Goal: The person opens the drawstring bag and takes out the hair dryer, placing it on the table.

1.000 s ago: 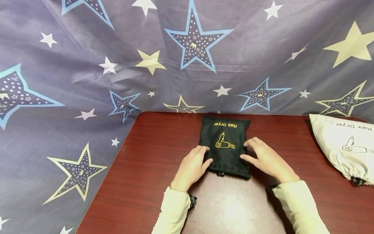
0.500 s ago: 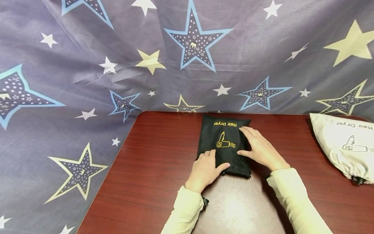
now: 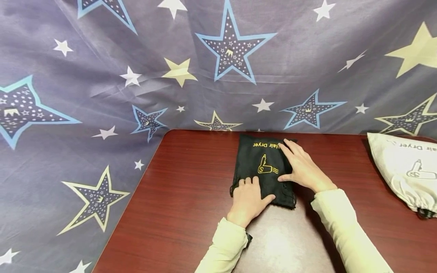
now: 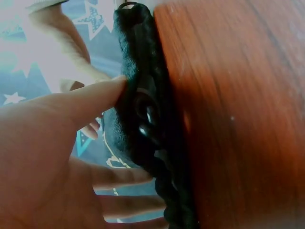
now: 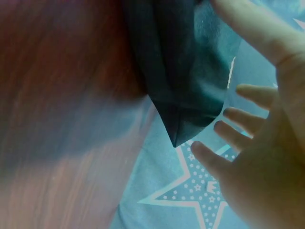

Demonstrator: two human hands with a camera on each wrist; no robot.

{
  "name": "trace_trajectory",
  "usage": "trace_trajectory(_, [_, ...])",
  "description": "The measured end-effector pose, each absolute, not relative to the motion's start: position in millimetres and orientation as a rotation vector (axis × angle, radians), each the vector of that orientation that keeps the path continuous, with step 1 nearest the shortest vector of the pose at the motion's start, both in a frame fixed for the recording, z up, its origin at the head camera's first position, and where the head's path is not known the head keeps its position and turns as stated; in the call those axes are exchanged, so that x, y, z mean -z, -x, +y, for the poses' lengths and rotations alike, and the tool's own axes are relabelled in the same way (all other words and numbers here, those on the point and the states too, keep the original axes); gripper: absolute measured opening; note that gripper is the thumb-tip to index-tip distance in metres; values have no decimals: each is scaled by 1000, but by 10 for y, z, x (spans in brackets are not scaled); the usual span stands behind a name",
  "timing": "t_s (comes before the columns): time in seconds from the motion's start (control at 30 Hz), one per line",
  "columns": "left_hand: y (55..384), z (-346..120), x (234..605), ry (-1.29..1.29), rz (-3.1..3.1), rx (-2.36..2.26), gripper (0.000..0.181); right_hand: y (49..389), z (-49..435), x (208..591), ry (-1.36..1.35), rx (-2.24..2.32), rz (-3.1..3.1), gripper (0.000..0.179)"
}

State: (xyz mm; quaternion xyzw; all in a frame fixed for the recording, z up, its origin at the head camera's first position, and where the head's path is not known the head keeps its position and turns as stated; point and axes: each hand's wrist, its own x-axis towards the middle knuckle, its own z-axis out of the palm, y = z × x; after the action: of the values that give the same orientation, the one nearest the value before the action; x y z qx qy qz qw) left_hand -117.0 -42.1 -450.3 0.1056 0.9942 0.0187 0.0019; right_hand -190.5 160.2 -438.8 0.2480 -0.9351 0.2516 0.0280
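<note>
Head: the lettering (image 3: 266, 145) of the black Hair Dryer bag (image 3: 266, 167) on the table (image 3: 191, 174) is being newly overlapped by the right hand (image 3: 302, 165), both ends being reached; well right of the bag, a white pouch (image 3: 403, 167) is lying. Left wrist: ungripped, it is being touched by the left hand (image 4: 52, 143). Right wrist: nothing is being grasped.

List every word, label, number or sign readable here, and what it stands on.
"Hair Dryer": yellow, upside down, on the black bag, beside the right hand.
"$"-like sign: on that bag's yellow drawing.
"air Dryer": upside down, on the white bag, cut off by the picture's edge.
Sign on the white bag's grey drawing: too faint to read.
Wrist views: no readable text.
</note>
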Motion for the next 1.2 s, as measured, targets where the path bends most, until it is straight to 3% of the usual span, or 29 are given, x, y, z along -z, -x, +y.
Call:
trace_trajectory(0.87, [1234,-563,4483,-416,3021,-114,74,1820,1541,4489,-574,-734,-2958,99])
trace_trajectory(1.2, [1313,-649,4443,-426,2913,-294,70,1709,1551,4489,-508,-663,-2872,83])
